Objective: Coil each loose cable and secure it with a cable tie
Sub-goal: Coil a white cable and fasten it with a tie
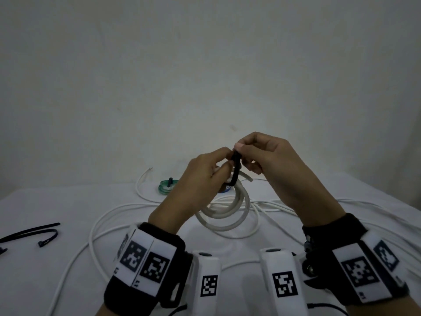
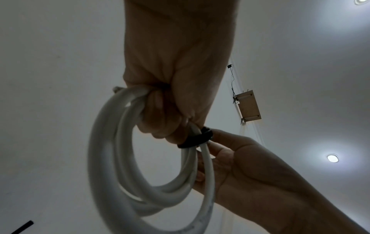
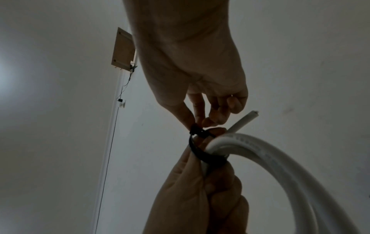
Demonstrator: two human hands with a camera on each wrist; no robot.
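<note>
A thick white cable coil [image 1: 230, 213] hangs above the table in front of me. My left hand [image 1: 205, 176] grips the top of the coil [image 2: 112, 158], fingers curled round its turns. A black cable tie [image 1: 235, 169] loops round the bundle [image 3: 206, 156] beside those fingers. My right hand [image 1: 257, 153] pinches the tie's upper end [image 3: 195, 129] between thumb and fingertips. The cut cable end [image 3: 250, 116] sticks out of the coil.
Long loose white cables [image 1: 109, 217] wind over the white table [image 1: 45, 270]. Spare black ties [image 1: 34, 232] lie at the left edge. A tied green coil [image 1: 166, 185] sits at the back by the wall.
</note>
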